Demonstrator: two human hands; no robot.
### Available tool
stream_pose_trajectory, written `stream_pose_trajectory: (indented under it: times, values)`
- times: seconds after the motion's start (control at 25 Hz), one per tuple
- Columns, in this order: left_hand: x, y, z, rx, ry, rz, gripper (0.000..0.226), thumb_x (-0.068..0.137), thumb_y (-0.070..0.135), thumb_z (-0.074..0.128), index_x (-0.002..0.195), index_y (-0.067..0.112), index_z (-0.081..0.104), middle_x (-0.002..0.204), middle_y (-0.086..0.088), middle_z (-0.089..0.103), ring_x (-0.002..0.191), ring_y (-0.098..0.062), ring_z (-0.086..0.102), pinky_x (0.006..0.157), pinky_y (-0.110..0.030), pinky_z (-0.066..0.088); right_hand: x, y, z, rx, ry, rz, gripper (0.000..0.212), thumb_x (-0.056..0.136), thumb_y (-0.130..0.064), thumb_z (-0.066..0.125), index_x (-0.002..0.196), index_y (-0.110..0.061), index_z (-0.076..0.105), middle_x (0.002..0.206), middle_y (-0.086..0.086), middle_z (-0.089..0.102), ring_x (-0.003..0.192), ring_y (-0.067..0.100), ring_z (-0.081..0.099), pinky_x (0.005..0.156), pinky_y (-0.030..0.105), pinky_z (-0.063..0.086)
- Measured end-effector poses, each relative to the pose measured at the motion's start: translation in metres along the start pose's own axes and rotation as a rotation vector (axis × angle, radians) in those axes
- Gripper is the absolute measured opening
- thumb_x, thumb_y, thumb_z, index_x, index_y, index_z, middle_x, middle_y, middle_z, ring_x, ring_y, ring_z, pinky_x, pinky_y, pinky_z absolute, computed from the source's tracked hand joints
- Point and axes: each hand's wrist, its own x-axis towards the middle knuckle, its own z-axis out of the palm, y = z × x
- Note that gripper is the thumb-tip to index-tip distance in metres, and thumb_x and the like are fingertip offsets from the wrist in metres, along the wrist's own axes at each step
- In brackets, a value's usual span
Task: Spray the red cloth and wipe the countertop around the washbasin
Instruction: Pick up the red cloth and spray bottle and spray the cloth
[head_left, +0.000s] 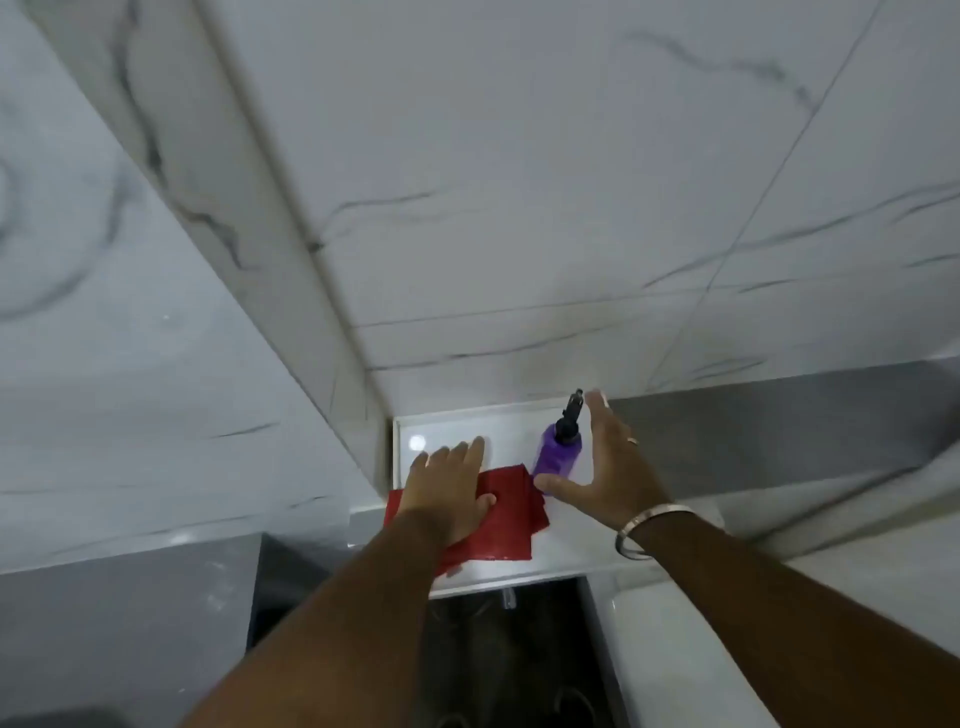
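A folded red cloth (506, 512) lies on the white countertop (566, 551) in a wall corner. My left hand (447, 488) rests flat on the cloth's left part, fingers spread. A purple spray bottle (557, 454) with a black nozzle stands upright just behind and right of the cloth. My right hand (608, 467) is open around the bottle's right side, thumb near its base, fingers up beside the nozzle; no firm grip shows. The washbasin is not clearly in view.
Marble-patterned wall tiles (519, 208) rise behind and to the left of the counter. A grey band (779, 431) runs along the wall to the right. A white surface edge (701, 649) shows at lower right, a dark floor gap (509, 649) below the counter.
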Motion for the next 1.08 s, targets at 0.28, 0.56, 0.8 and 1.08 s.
stream_pose_trajectory:
  times: [0.28, 0.56, 0.8, 1.08]
  values:
    - [0.032, 0.007, 0.016, 0.09, -0.128, 0.057, 0.044, 0.088, 0.057, 0.06, 0.115, 0.022, 0.055, 0.106, -0.002, 0.068, 0.099, -0.026, 0.063, 0.097, -0.043, 0.041, 0.024, -0.006, 0.042, 0.531, 0.196, 0.172, 0.101, 0.081, -0.013, 0.075, 0.146, -0.042, 0.003, 0.139, 0.01, 0.051, 0.123, 0.021, 0.051, 0.109, 0.044, 0.039]
    - [0.0, -0.019, -0.025, -0.834, -0.113, -0.135, 0.026, 0.101, 0.036, 0.054, 0.097, 0.017, 0.07, 0.089, -0.001, 0.071, 0.081, -0.017, 0.068, 0.071, -0.026, 0.051, -0.012, -0.026, -0.027, 0.606, 0.21, 0.135, 0.085, 0.08, -0.014, 0.077, 0.148, -0.035, 0.029, 0.103, -0.01, 0.069, 0.094, 0.007, 0.065, 0.081, 0.025, 0.056]
    - [-0.007, -0.006, -0.077, -1.6, 0.02, -0.394, 0.028, 0.102, 0.037, 0.053, 0.11, 0.016, 0.07, 0.096, -0.003, 0.078, 0.094, -0.023, 0.072, 0.09, -0.047, 0.057, -0.02, -0.059, -0.034, 0.706, -0.03, 0.116, 0.058, 0.07, -0.027, 0.077, 0.124, -0.027, 0.056, 0.095, 0.001, 0.07, 0.086, 0.021, 0.068, 0.073, 0.034, 0.056]
    - [0.01, 0.022, -0.13, -1.73, 0.05, -0.4, 0.056, 0.101, 0.061, 0.036, 0.11, 0.019, 0.071, 0.1, -0.003, 0.079, 0.09, -0.019, 0.074, 0.078, -0.038, 0.056, 0.013, -0.07, -0.042, 0.744, -0.195, 0.078, 0.017, 0.078, -0.011, 0.07, 0.094, -0.013, 0.066, 0.073, 0.007, 0.066, 0.065, 0.023, 0.065, 0.071, 0.049, 0.059]
